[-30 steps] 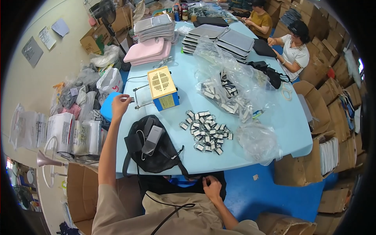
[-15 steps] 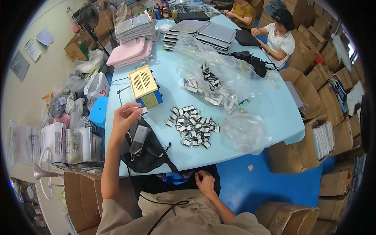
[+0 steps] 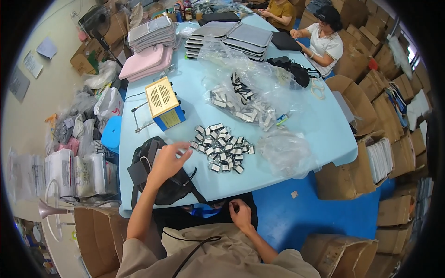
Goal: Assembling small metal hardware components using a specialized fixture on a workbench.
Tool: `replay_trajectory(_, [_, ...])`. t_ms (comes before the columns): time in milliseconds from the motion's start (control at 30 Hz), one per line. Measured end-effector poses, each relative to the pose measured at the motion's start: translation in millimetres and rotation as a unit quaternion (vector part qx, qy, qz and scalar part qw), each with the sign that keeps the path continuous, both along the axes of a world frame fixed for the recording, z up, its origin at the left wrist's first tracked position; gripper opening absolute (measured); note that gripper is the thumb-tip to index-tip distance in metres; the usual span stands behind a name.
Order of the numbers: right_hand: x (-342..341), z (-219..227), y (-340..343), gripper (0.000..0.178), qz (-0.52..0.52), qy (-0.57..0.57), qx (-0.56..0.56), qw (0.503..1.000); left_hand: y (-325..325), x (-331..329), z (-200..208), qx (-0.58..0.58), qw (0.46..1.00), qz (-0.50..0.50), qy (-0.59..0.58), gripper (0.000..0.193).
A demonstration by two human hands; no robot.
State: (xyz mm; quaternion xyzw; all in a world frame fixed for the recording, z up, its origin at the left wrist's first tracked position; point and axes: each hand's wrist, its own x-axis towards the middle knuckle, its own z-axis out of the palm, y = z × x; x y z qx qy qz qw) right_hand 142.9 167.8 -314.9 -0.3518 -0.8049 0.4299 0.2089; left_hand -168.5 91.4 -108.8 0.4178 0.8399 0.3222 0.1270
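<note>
My left hand reaches over a black drawstring pouch at the table's near left. Its thumb and forefinger are apart, slightly blurred, with nothing visible between them. Right beside the fingertips lies a pile of small white rectangular pieces with black parts and loops. Under my left wrist, a dark grey flat block and a white cable are partly hidden. My right hand is low at my lap, beside black cloth, with its fingers curled; whatever they hold, if anything, is hidden.
A blue and yellow box with a vented top and metal rods stands behind the pouch. Farther right, a clear plastic bag holds more small pieces. Grey cases and pink cases are stacked beyond. A person in white sits far right.
My left hand has moved right and nearer, from the box to the edge of the pile. The small white piece it pinched no longer shows in its fingers. My right hand has stayed put.
</note>
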Motion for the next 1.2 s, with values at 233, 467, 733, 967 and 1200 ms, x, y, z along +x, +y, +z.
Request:
replay_trajectory(233, [37,83,67,0.009,-0.192,0.177,0.166,0.951,46,6,25,-0.013,0.997,-0.061,-0.045,0.023])
replay_trajectory(467, [15,137,183,0.022,-0.165,0.05,0.261,0.95,226,-18,-5,0.221,0.955,-0.185,0.069,0.016])
replay_trajectory(733, [-7,105,225,0.026,-0.016,-0.036,0.252,0.967,318,-58,-85,-0.059,0.941,-0.095,0.319,0.015])
replay_trajectory(967, [-22,101,234,0.033,-0.037,-0.053,0.287,0.956,320,-45,-65,-0.074,0.947,-0.074,0.305,0.004])
replay_trajectory(1200, [-30,79,244,0.038,0.005,-0.06,0.259,0.964,267,-26,-42,0.262,0.95,-0.003,0.169,0.014])
